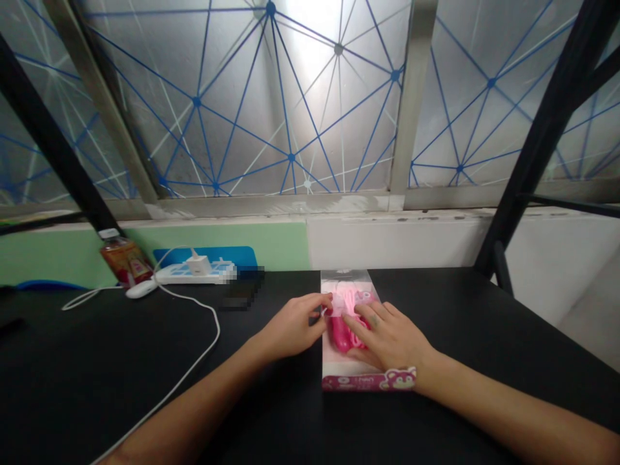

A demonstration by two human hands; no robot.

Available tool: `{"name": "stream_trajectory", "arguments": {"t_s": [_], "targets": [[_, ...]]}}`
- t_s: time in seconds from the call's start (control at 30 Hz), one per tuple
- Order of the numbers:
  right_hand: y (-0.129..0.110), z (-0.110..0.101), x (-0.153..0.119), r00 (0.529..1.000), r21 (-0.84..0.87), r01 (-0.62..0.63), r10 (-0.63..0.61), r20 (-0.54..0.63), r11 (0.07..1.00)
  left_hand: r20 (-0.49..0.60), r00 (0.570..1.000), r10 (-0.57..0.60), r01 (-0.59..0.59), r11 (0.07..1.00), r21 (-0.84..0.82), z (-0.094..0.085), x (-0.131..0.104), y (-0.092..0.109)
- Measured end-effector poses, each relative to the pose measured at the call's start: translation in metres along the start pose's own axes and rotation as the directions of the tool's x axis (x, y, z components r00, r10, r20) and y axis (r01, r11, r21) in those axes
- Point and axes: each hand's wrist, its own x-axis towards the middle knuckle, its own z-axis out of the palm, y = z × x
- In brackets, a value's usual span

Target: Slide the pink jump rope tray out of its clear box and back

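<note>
In the head view, a shallow pink box (334, 382) with a bear-face front edge lies on the black table. In it is a bright pink handle (340, 336) beside a coil of pink cord, looking like a skipping rope. A pale, thin band (338, 306) lies across the coil. My left hand (298, 325) is at the box's left side, thumb and fingertips pinched on the edge of this band. My right hand (394, 336) rests over the box's right side, fingers spread on the coil and covering part of it.
A white power strip (179, 274) with a plugged-in charger stands at the back left, near a drink bottle (126, 259) and a white mouse-shaped object (141, 289). A white cable (213, 323) runs across the table's left. Black frame posts (527, 135) rise at both sides before the patterned window.
</note>
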Motion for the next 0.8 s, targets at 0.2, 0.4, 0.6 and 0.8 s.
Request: {"name": "stream_trajectory", "arguments": {"t_s": [0.2,0.4,0.6,0.8], "targets": [[-0.008,-0.015,-0.008,0.959,0.212,0.282,-0.268,-0.092,0.936,0.010,0.999,0.038,-0.038,0.998,0.056,-0.004,0.001,-0.003],[-0.022,-0.024,-0.018,0.873,0.558,0.361,-0.482,0.082,0.748,0.030,0.999,0.035,-0.038,0.995,0.088,-0.004,0.003,-0.006],[-0.012,-0.031,-0.013,0.935,0.587,0.091,-0.272,0.229,0.804,0.021,0.999,0.044,-0.046,0.995,0.084,-0.002,0.001,-0.006],[-0.006,-0.033,-0.012,0.940,0.543,-0.011,-0.177,0.293,0.839,0.021,0.999,0.047,-0.049,0.993,0.107,-0.002,-0.002,-0.007]]}}
